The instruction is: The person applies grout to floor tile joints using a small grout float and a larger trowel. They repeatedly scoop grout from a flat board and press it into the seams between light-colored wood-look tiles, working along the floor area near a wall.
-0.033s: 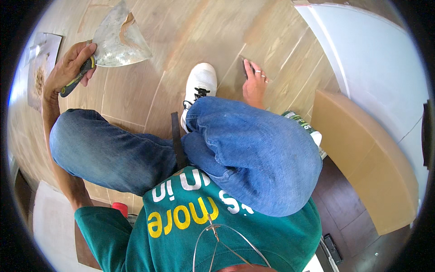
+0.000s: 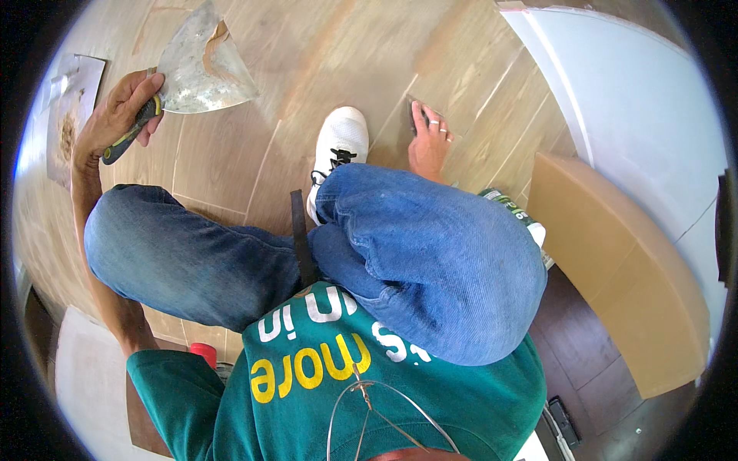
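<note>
Dark tool, held under the right hand, has edged slightly leftward, suggesting ongoing floor work; the left hand grips a scraper.

White-yellow lettering on shirt, lettered container

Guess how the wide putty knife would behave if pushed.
The wide putty knife would probably flex slightly rather than flop, given its thin-looking metal blade. That fan shape may make it blade-heavy. Its rubbery-looking handle probably resists slipping.
</note>
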`<state>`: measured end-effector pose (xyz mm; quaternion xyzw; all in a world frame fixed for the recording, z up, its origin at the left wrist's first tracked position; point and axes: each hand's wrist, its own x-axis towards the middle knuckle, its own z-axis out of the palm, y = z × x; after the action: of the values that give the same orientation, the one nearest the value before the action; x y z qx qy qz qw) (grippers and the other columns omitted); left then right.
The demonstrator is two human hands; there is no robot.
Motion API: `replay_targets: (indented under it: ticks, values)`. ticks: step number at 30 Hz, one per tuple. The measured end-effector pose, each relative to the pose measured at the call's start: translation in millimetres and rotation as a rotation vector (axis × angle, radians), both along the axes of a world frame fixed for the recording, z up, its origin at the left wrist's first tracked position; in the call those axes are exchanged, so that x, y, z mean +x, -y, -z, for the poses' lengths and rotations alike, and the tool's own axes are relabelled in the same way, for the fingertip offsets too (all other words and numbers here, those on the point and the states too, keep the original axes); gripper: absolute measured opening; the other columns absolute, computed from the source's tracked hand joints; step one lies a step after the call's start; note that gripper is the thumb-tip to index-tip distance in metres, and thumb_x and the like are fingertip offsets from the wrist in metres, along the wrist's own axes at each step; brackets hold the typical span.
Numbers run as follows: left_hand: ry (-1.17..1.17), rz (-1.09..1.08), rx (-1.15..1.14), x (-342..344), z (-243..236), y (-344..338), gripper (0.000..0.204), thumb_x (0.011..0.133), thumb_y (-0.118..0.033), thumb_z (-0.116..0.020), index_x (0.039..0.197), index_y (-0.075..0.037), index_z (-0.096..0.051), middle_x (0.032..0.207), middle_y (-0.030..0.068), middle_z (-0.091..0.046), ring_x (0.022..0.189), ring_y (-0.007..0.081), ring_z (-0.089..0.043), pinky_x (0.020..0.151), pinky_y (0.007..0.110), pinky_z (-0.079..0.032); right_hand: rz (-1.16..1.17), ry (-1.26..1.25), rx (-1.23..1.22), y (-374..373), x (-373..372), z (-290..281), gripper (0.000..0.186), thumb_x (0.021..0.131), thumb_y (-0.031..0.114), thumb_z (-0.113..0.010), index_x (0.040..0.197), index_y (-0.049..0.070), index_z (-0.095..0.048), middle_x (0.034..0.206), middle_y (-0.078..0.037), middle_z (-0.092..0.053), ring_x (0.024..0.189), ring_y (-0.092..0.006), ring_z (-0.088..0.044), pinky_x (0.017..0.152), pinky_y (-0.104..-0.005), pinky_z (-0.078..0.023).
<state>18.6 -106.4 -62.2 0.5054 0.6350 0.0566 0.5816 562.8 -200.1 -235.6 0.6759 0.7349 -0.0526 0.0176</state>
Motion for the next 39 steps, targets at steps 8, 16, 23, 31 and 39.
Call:
replay_targets:
  ticks: [8, 16, 23, 31, 39]
  values:
    - [0.035, 0.023, 0.002, 1, 18, -10, 0.046, 0.109, -0.048, -0.046, 0.089, -0.007, -0.056, 0.061, 0.0011, -0.057, 0.045, 0.0093, -0.055, 0.043, 0.024, -0.046, 0.037, -0.028, -0.072, 11, 13, -10, 0.07, 0.085, -0.004, -0.056, 0.148, 0.026, -0.055, 0.141, -0.001, -0.055, 0.127, -0.0268, -0.052, 0.107, -0.0495, -0.034]
    - [0.026, -0.018, 0.005, -13, -9, 15, 0.048, 0.109, -0.048, -0.046, 0.088, -0.007, -0.058, 0.061, 0.0001, -0.059, 0.046, 0.0069, -0.056, 0.043, 0.022, -0.049, -0.082, -0.061, -0.132, 1, -3, -4, 0.068, 0.085, -0.003, -0.057, 0.147, 0.025, -0.057, 0.137, -0.004, -0.057, 0.126, -0.0282, -0.052, 0.107, -0.0503, -0.034]
    - [0.097, 0.01, 0.023, 8, 23, -19, 0.046, 0.109, -0.046, -0.047, 0.088, -0.006, -0.057, 0.061, 0.0011, -0.058, 0.046, 0.0083, -0.056, 0.044, 0.023, -0.048, 0.096, 0.034, 0.03, 17, 26, -12, 0.072, 0.081, -0.005, -0.056, 0.146, 0.026, -0.058, 0.14, -0.003, -0.056, 0.126, -0.0284, -0.052, 0.108, -0.0497, -0.033]
    - [0.026, -0.086, -0.01, -5, -6, 9, 0.046, 0.109, -0.046, -0.047, 0.086, -0.006, -0.057, 0.061, 0.0012, -0.058, 0.046, 0.0093, -0.056, 0.044, 0.025, -0.047, 0.005, -0.043, -0.053, 17, 18, -9, 0.068, 0.084, -0.003, -0.057, 0.146, 0.025, -0.057, 0.139, -0.003, -0.056, 0.125, -0.0287, -0.052, 0.108, -0.0488, -0.032]
    - [0.102, -0.011, -0.034, -8, 4, 0, 0.046, 0.11, -0.045, -0.046, 0.086, -0.006, -0.057, 0.06, 0.0015, -0.057, 0.047, 0.0096, -0.056, 0.045, 0.024, -0.047, 0.029, -0.015, -0.152, 14, 11, -8, 0.069, 0.082, -0.002, -0.062, 0.146, 0.024, -0.056, 0.137, -0.004, -0.057, 0.127, -0.0291, -0.052, 0.109, -0.052, -0.033]
